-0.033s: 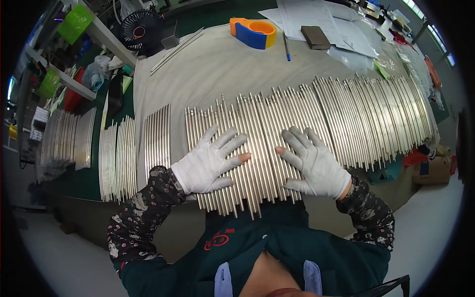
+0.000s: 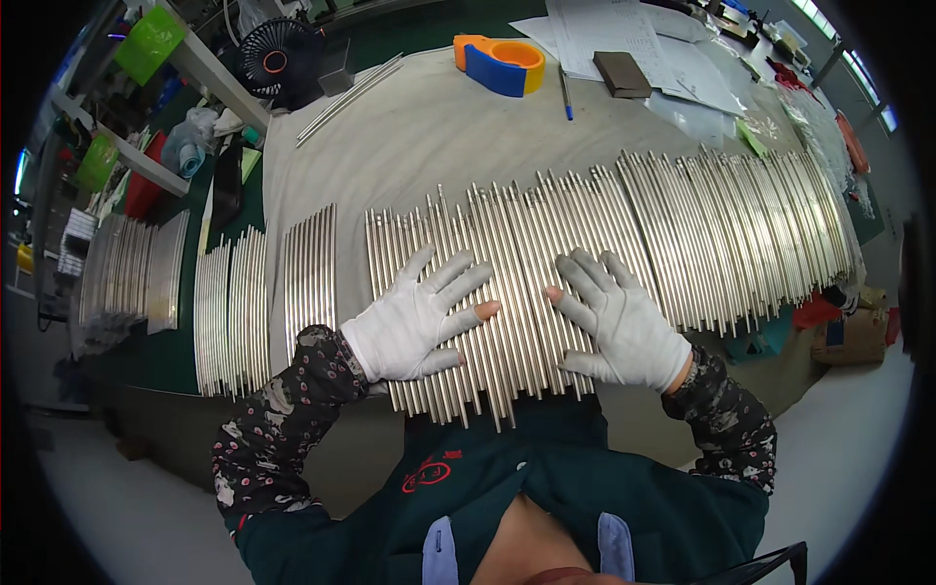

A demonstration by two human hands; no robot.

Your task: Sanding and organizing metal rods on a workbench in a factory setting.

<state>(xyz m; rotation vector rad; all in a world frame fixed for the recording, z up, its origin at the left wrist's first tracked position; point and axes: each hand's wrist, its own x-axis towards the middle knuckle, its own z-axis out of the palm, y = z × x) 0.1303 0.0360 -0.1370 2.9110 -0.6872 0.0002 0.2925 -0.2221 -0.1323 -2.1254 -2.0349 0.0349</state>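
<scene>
Left hand (image 2: pixel 414 327) and right hand (image 2: pixel 626 330), both gloved, are lying flat, fingers splayed, apart from each other, clamping nothing, resting on the middle rods (image 2: pixel 517 331). These are lying side by side on the bench (image 2: pixel 419 127), near ends seemingly overhanging its front edge. They're looking metallic: probably stiff, hardly fragile, light singly, heavy by the batch, slippery under gloves, prone to rolling. Mid-length would likely be giving the best hold, squeezing a bunch from both sides. Right rods (image 2: pixel 746 244) are sitting just beside; left row (image 2: pixel 310 273) is lying beyond the left hand. Tape dispenser (image 2: pixel 502 73) and pen (image 2: pixel 566 96) are resting farther back.
</scene>
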